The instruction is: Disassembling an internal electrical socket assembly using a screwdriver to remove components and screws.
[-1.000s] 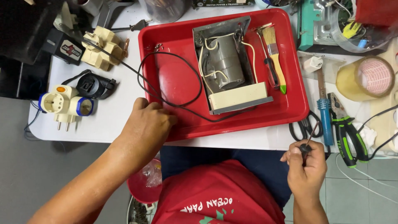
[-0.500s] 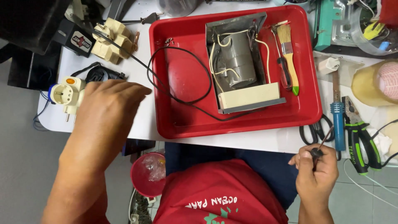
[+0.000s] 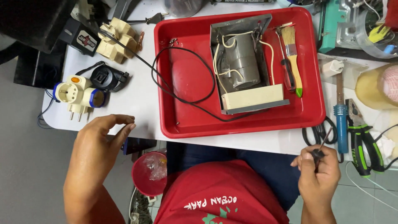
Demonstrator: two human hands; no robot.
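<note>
In our right hand (image 3: pixel 317 174), held low off the near edge of the white bench (image 3: pixel 137 99) towards its right corner, we have the fingers curled tight around a slim screwdriver with a dark handle and a thin metal shaft (image 3: pixel 322 145). Only the top of the handle and the shaft show above the fist. We judge it light and rigid, with a grip thin enough to roll between the fingertips, so the hold belongs on the handle, not the bare shaft. Its long axis runs from the fist up and slightly right, the tip pointing away from us towards the black-handled scissors (image 3: pixel 317 132) lying at the bench's near edge. Our left hand (image 3: pixel 99 145) hovers empty near the bench's near-left corner, fingers loosely bent and spread, holding nothing, closest to the white and blue multi-socket plug adapter (image 3: pixel 78 96). Further in sits the red plastic tray (image 3: pixel 182 124), carrying an opened grey metal housing with a cylindrical part and cream wires (image 3: pixel 244 66), a black cord (image 3: pixel 182 74) and a yellow-handled paintbrush (image 3: pixel 292 58).
</note>
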